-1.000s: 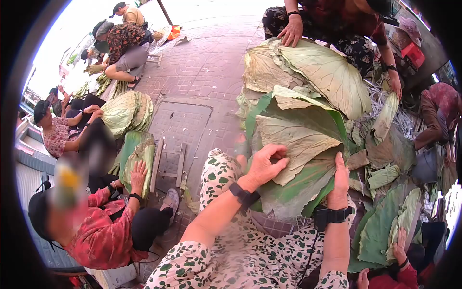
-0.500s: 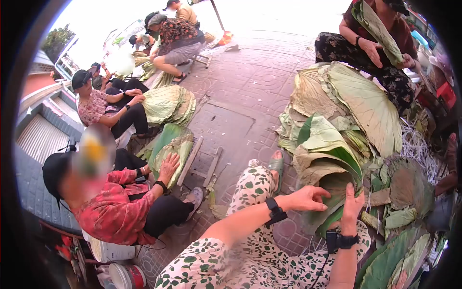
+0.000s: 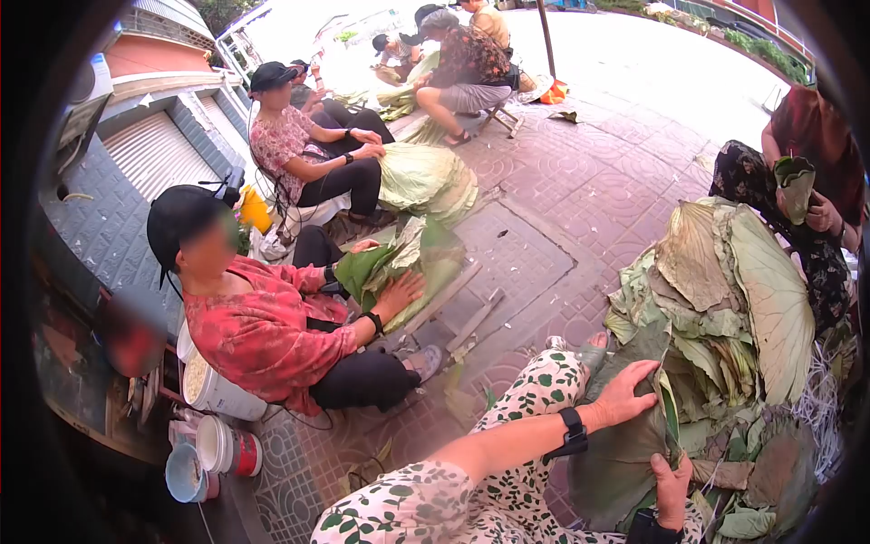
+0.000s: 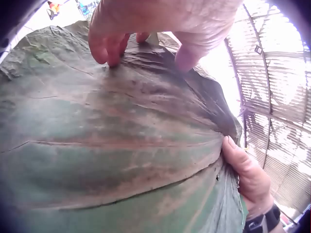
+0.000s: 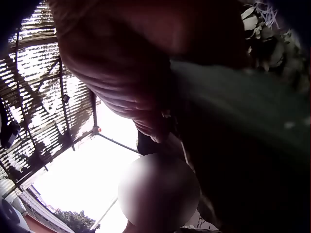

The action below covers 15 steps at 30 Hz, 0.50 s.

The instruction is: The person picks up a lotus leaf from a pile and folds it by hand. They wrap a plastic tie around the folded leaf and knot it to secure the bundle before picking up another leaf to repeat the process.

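A large folded lotus leaf (image 3: pixel 625 444), dull green with brownish veins, stands upright between both hands. My right hand (image 3: pixel 672 490) grips its lower right edge, with the thumb on the near face and the fingers behind. My left hand (image 3: pixel 623 394) lies against the upper part, thumb and fingers apart. In the left wrist view, the bent fingertips of the left hand (image 4: pixel 160 29) touch the leaf's broad outer face (image 4: pixel 121 145). The right hand (image 5: pixel 146 53) is dark in its own wrist view, beside the blurred leaf (image 5: pixel 233 107); its fingers' inner side is hidden.
A pile of dry lotus leaves (image 3: pixel 770 299) lies on the ground to the right, near white strips (image 3: pixel 820 399). Another person in a red shirt (image 3: pixel 263 326) sits at left, handling leaves (image 3: pixel 444 258). Buckets (image 3: pixel 222 390) stand behind them, and a small wooden stool (image 3: pixel 476 322) is near their feet.
The head view has swung left. The leaf bundle has turned from showing its open, cone-like mouth to showing its outer face. My left hand has spread onto it; the right keeps its grip.
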{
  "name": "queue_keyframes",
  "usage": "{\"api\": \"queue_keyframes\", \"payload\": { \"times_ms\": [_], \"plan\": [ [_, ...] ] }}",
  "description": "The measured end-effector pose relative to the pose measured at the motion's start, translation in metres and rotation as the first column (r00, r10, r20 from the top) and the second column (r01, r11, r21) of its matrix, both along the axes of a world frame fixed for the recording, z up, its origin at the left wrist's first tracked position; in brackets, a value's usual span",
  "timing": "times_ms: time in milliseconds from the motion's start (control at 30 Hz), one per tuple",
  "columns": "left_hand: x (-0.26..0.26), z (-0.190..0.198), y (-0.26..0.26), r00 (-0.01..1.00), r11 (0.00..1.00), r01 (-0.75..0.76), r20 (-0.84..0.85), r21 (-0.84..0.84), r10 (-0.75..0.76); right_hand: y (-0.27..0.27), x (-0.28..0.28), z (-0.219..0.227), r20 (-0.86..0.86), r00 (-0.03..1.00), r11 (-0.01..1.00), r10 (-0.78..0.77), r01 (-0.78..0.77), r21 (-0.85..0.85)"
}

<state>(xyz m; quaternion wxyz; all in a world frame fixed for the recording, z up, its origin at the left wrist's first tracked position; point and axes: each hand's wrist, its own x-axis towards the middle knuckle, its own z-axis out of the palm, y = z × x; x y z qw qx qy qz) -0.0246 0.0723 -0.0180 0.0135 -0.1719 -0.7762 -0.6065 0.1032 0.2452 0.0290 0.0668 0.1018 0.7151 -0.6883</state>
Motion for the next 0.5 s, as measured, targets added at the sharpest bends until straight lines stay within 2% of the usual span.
{"api": "queue_keyframes", "payload": {
  "times_ms": [33, 100, 133, 233, 300, 367, 400, 433, 500],
  "plan": [
    [-0.001, 0.001, -0.002, 0.99, 0.992, 0.128, 0.069, -0.023, -0.126, 0.001, 0.0, 0.001, -0.005, 1.0, 1.0, 0.001, -0.001, 0.001],
    [-0.001, 0.004, -0.001, 0.982, 0.99, 0.14, 0.127, 0.024, -0.142, 0.006, -0.002, 0.003, -0.028, 0.975, 0.932, -0.222, 0.204, -0.299],
    [-0.001, 0.002, 0.001, 0.988, 0.994, 0.113, 0.106, 0.004, -0.112, 0.005, -0.005, 0.011, -0.001, 0.956, 0.887, -0.292, 0.27, -0.373],
    [0.004, -0.001, -0.002, 0.994, 0.997, 0.067, 0.086, -0.041, -0.063, 0.007, -0.015, -0.012, 0.036, 0.938, 0.867, -0.345, 0.334, -0.369],
    [0.009, 0.001, -0.005, 0.969, 0.984, 0.127, 0.229, -0.124, -0.096, 0.014, -0.013, -0.022, 0.085, 0.948, 0.884, -0.307, 0.317, -0.345],
    [0.008, 0.001, -0.012, 0.975, 0.98, 0.134, 0.197, -0.145, -0.104, 0.01, -0.016, -0.01, 0.045, 0.934, 0.832, -0.353, 0.336, -0.442],
    [0.008, 0.001, -0.016, 0.978, 0.976, 0.141, 0.175, -0.165, -0.112, 0.013, -0.014, 0.001, -0.031, 0.924, 0.784, -0.381, 0.305, -0.541],
    [0.005, 0.0, -0.018, 0.978, 0.988, 0.127, 0.179, -0.087, -0.11, 0.018, -0.011, 0.003, -0.033, 0.924, 0.783, -0.38, 0.303, -0.543],
    [0.003, 0.02, -0.034, 0.971, 0.992, 0.115, 0.216, -0.06, -0.1, 0.035, -0.003, 0.002, -0.006, 0.865, 0.617, -0.501, 0.353, -0.703]
  ]
}}
